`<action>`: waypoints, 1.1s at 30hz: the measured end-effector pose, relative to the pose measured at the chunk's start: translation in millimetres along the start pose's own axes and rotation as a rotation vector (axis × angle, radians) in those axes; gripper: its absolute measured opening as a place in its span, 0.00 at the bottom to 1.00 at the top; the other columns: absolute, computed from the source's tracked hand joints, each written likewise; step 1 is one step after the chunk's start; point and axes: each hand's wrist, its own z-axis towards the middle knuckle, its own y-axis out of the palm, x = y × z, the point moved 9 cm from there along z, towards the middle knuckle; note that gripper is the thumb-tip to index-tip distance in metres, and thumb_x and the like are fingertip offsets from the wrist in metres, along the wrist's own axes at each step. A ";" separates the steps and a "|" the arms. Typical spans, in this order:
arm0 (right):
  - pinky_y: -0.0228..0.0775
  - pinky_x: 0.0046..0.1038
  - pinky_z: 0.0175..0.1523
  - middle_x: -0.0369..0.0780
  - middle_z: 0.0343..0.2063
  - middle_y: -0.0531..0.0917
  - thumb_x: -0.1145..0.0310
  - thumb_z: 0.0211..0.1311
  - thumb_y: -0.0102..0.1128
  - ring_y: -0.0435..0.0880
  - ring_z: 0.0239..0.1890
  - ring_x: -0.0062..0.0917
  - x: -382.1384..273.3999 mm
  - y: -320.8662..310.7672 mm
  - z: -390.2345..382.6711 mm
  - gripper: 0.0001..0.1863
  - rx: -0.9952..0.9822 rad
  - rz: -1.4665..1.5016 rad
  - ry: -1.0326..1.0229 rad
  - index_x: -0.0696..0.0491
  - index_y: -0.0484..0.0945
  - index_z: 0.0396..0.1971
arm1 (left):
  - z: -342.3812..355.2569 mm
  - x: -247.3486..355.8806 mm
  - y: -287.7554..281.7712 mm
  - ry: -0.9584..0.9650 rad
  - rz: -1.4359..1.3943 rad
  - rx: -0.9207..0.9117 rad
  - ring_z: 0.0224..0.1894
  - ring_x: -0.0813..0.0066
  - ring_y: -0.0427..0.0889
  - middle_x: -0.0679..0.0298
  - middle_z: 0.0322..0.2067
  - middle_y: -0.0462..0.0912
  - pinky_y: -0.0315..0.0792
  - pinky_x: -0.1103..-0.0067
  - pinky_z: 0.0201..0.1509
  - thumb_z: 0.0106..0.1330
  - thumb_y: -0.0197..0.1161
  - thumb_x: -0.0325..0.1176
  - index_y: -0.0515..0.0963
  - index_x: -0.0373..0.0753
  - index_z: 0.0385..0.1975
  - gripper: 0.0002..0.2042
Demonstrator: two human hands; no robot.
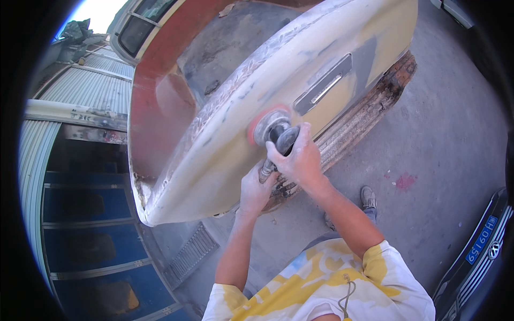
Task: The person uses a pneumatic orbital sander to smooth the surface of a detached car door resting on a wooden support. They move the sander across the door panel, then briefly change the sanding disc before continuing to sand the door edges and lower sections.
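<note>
A round power sander with a pinkish-red pad lies against the cream, patchily primed panel of a vehicle body. My right hand grips the sander's dark top housing. My left hand is below and left of it, closed round the narrow handle. Both hands look pale with dust. A narrow recessed slot with grey primer round it is above and right of the sander. Behind the panel's scuffed upper edge is a hollow with a red inner wall.
A worn rusty beam runs along the panel's underside. The concrete floor has a pink stain and a drain grate. A dark car front is at lower right. Blue folding doors and corrugated metal sheeting are on the left.
</note>
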 end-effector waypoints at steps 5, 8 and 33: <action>0.77 0.44 0.41 0.54 0.33 0.82 0.55 0.53 0.77 0.85 0.34 0.51 10.5 3.1 2.1 0.34 -0.073 -0.014 0.105 0.60 0.65 0.47 | 1.7 11.4 0.2 0.075 0.058 0.004 0.48 0.47 0.85 0.46 0.44 0.86 0.76 0.65 0.53 0.65 0.70 0.36 0.80 0.33 0.54 0.20; 0.78 0.43 0.40 0.53 0.31 0.83 0.56 0.53 0.77 0.86 0.33 0.50 6.0 -2.8 4.0 0.33 -0.019 -0.010 0.052 0.60 0.65 0.47 | 1.5 16.7 -2.9 0.085 0.084 0.019 0.47 0.47 0.85 0.46 0.44 0.86 0.77 0.65 0.52 0.65 0.70 0.35 0.80 0.34 0.54 0.20; 0.79 0.44 0.40 0.55 0.30 0.85 0.50 0.53 0.76 0.87 0.34 0.52 8.7 -2.6 2.8 0.36 -0.098 -0.139 0.142 0.62 0.65 0.44 | -1.9 14.8 -2.5 -0.037 0.038 -0.055 0.44 0.54 0.88 0.48 0.41 0.88 0.77 0.68 0.49 0.65 0.70 0.41 0.81 0.33 0.51 0.20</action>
